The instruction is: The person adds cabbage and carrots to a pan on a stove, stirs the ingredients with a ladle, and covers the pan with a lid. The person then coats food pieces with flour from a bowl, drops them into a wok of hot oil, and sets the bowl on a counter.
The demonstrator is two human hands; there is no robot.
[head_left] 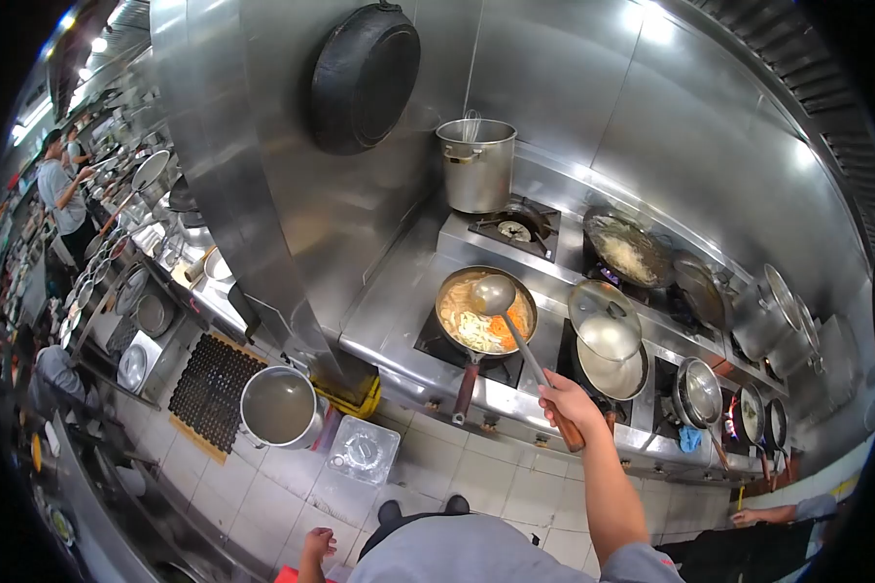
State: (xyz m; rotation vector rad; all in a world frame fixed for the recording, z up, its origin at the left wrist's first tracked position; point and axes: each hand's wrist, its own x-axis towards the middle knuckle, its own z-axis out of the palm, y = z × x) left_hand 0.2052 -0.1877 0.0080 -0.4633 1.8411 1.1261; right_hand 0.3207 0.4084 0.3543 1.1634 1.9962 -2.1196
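My right hand (566,400) is wrapped around the brown handle of a long ladle (523,342). The ladle's metal bowl is over a frying pan (436,309) on the front burner. In that pan, pale strips, shredded orange food (504,333) and a brownish mixture lie side by side. The pan's handle (465,391) points toward me, and no hand is on it. Low at my left side hangs my left hand (319,542), empty, with loosely bent fingers. To the right of the pan stands another pan (624,377), partly covered by a glass lid (603,303).
A tall pot (478,175) and a wok (624,255) stand at the back. Beside my feet are a large pot (280,406) and a lidded clear container (362,451). Another person's arm (768,515) reaches in at right. Several pans line the stove's right end.
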